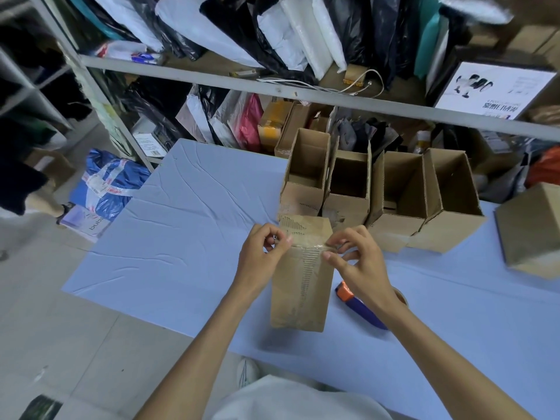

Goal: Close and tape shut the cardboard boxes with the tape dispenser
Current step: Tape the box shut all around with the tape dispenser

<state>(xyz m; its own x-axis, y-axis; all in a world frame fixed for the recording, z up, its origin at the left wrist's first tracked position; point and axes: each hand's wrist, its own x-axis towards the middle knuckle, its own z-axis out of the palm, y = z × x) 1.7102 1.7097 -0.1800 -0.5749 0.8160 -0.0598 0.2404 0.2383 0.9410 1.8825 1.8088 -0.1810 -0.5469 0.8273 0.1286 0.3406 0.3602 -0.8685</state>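
A closed brown cardboard box [300,286] lies on the blue table [188,237] in front of me, its long side running away from me. A strip of clear tape [306,246] stretches across the box. My left hand [262,256] pinches the strip's left end and my right hand [357,265] pinches its right end. The tape dispenser [359,307], orange and blue, lies on the table just right of the box, partly hidden under my right wrist.
Several open cardboard boxes [403,192] stand in a row behind the closed one. Another closed box [533,228] sits at the right edge. Metal shelving [272,86] with bags and parcels stands beyond the table. A blue parcel [106,183] lies on the floor at left.
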